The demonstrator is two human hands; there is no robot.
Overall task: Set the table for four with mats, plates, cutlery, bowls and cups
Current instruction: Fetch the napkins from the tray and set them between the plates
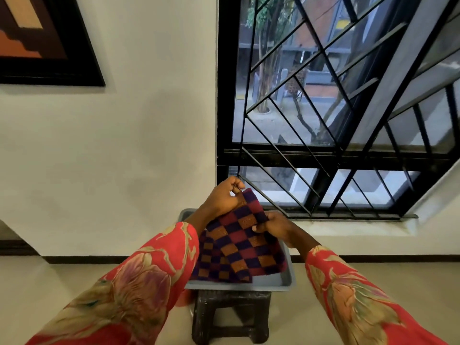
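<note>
A checkered mat [239, 235] in red, orange and dark purple is lifted at its far edge out of a grey tray [286, 282], which holds what looks like more of the same mats beneath it. The left hand [224, 197] pinches the mat's top corner and the right hand [271, 226] grips its right edge, probably to peel one mat from the pile for the table. The tray sits on a dark stool [231, 317] by a white wall [124, 145] and a barred window [336, 108].
</note>
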